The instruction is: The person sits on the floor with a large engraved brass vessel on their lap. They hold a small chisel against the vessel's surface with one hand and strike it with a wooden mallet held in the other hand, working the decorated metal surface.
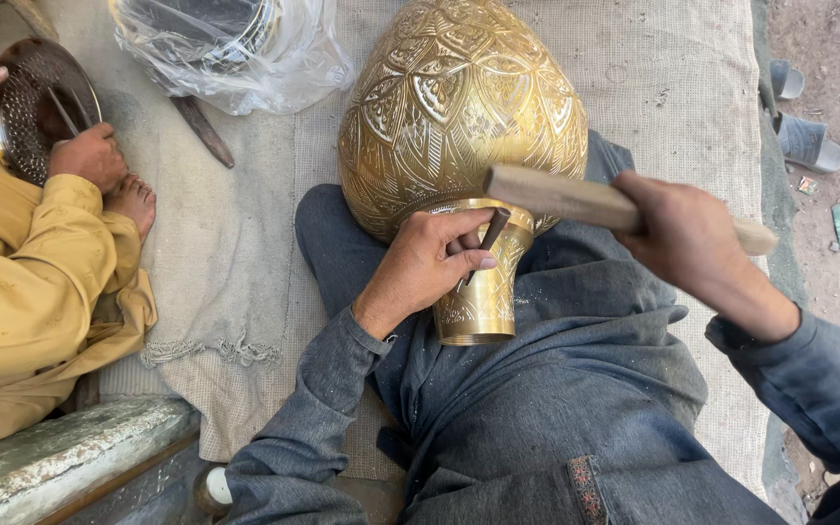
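Your left hand [427, 264] pinches the chisel [487, 238] against the neck of the brass vase [459, 107] lying across your lap. Your right hand [684, 238] grips the wooden mallet [576, 199] fully closed. Keep the chisel tip steady and strike its head squarely, lightly.

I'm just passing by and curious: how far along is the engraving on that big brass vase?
The vase already carries dense carved patterns over its round body. In hand: the left hand sets a chisel on the neck, and the right hand holds a wooden mallet. The neck seems to remain; its far side is hidden.
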